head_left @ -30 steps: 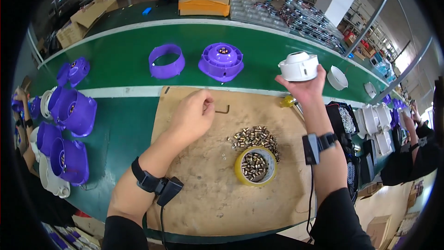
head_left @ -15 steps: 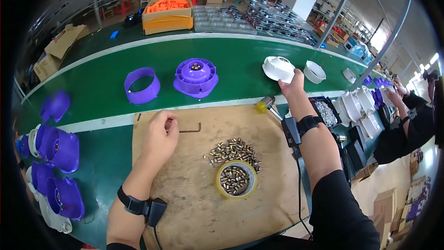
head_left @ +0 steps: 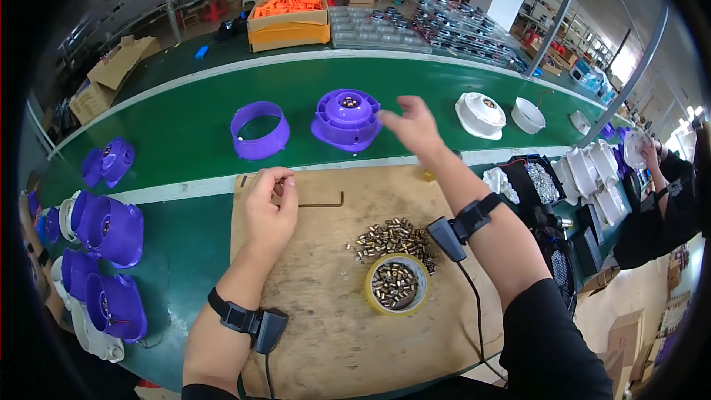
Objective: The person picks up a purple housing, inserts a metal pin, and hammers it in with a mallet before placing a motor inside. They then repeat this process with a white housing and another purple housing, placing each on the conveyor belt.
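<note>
table (head_left: pixel 181 252), green and crossed by a white band (head_left: pixel 185 190), carried a brown mat (head_left: pixel 318 333) toward its near edge. on the table's far side, beyond the band, stood a purple housing (head_left: pixel 346 122); the right hand (head_left: pixel 416 130), its grip spread wide, was just beside the housing. over the mat's far left corner the left hand (head_left: pixel 270 207) was curled in; whether it held anything could not be told. a yellow tape roll (head_left: pixel 400 312) sat on the mat, a hex key (head_left: pixel 322 205) showed beside the left hand, and small metal pieces (head_left: pixel 395 285) filled the roll.
</note>
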{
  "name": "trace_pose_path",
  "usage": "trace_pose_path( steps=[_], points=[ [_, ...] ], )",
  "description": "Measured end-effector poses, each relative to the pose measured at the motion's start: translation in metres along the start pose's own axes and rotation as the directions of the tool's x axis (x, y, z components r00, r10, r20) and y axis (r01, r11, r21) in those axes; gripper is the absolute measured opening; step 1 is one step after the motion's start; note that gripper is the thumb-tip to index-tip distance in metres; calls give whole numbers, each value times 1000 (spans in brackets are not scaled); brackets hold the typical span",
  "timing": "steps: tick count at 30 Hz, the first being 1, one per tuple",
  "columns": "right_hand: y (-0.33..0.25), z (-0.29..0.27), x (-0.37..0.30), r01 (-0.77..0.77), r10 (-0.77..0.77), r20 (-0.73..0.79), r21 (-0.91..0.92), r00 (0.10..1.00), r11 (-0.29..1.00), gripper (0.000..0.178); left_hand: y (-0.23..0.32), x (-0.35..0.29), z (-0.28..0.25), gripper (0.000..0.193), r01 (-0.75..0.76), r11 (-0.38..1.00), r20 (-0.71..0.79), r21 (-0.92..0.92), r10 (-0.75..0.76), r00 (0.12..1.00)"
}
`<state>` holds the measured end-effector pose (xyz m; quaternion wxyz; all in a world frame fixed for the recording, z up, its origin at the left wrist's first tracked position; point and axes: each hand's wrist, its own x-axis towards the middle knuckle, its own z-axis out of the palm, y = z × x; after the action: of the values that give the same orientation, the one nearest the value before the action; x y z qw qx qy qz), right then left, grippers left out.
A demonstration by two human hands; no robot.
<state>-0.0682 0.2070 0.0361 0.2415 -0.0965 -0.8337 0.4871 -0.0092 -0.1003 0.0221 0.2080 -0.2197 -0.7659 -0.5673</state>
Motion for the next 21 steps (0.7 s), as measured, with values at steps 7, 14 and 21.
trace_pose_path(
  steps=[7,14,21],
  points=[
    [-19,46,1,162,-77,201,-450,977,878,133,-7,-3,-1,8,-30,999,-13,-17,30,999],
    [-23,29,6,120,-12,265,-394,964,911,137,-9,-1,0,9,-35,998,4,-50,35,999],
    [-17,20,8,352,-288,218,-378,933,856,129,-7,-1,-1,9,-46,998,13,-52,47,999]
  ],
)
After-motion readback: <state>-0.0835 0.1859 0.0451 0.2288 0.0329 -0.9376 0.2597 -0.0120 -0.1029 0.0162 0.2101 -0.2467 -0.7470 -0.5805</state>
